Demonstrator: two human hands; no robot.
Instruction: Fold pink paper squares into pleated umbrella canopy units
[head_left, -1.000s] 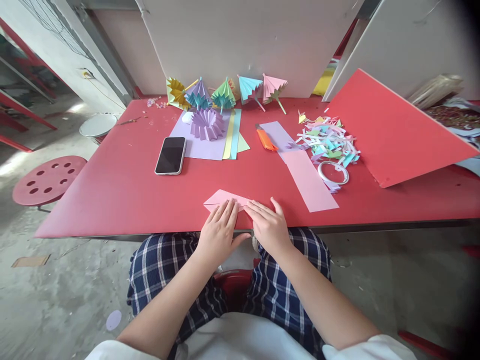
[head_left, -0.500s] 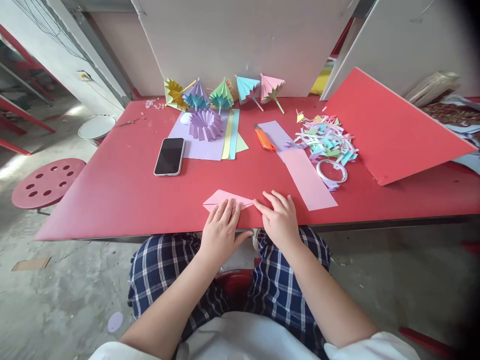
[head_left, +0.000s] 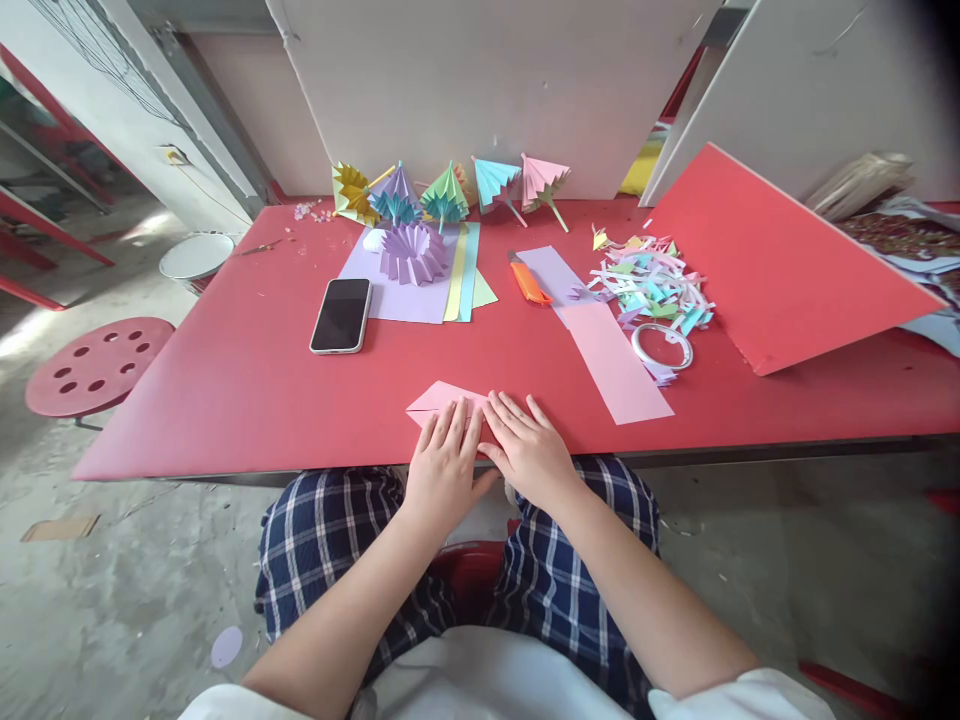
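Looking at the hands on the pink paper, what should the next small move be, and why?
I'd probably have the right hand press outward along the folded pink paper while the left hand pins it. The left hand rests on it, the right hand covers its right side, and a dark line between its folded edges suggests it may not be fully flat.

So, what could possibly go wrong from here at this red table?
The folded pink paper may slip under the left hand and right hand, making a crease crooked. It lies near the red table's front edge, so a pull might bend it over. The orange utility knife lies farther back; I cannot tell whether its blade is out, so reaching there could risk a cut.
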